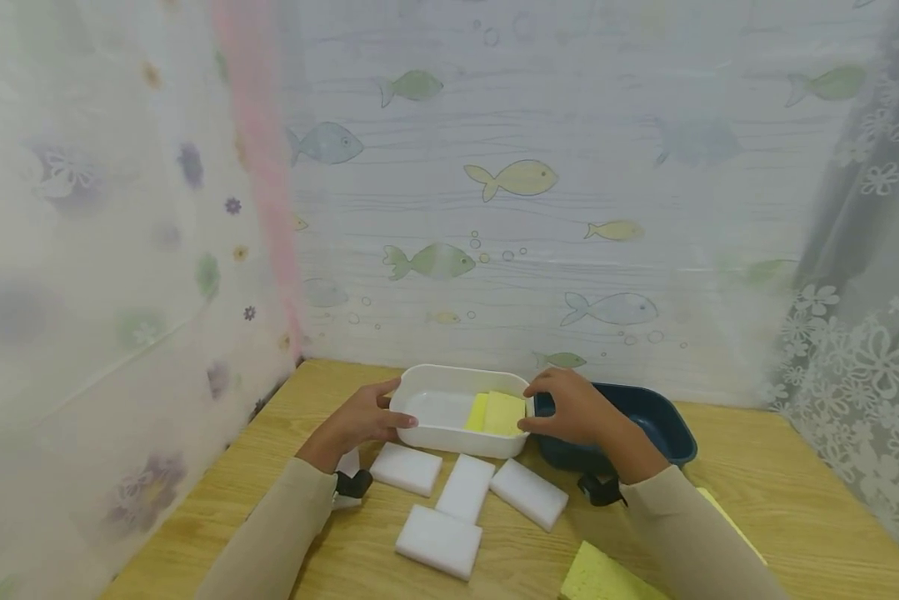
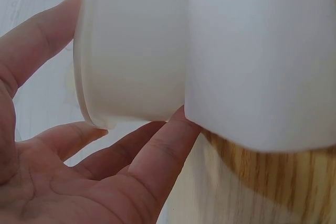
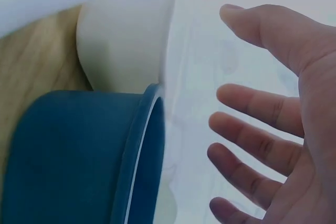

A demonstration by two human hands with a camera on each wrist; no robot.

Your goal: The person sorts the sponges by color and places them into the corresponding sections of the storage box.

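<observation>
A white plastic tub (image 1: pixel 437 437) stands on the table, with two yellow sponges (image 1: pixel 505 412) lying in its right end. My left hand (image 1: pixel 362 417) holds the tub's left end, thumb over the front rim and fingers round the far corner. In the left wrist view the thumb touches the rim of the tub (image 2: pixel 136 51), close to a blurred white block (image 2: pixel 262 61). My right hand (image 1: pixel 572 408) hovers over the tub's right end, beside a dark blue tub (image 1: pixel 677 421). Its fingers (image 3: pixel 252 135) are spread and apart from both tubs in the right wrist view.
Several white sponge blocks (image 1: pixel 439 540) lie on the wooden table (image 1: pixel 337 567) in front of the white tub. A yellow sponge (image 1: pixel 606 575) lies near the front edge, another (image 1: pixel 730 521) partly behind the right sleeve. A fish-print curtain (image 1: pixel 524 250) hangs behind.
</observation>
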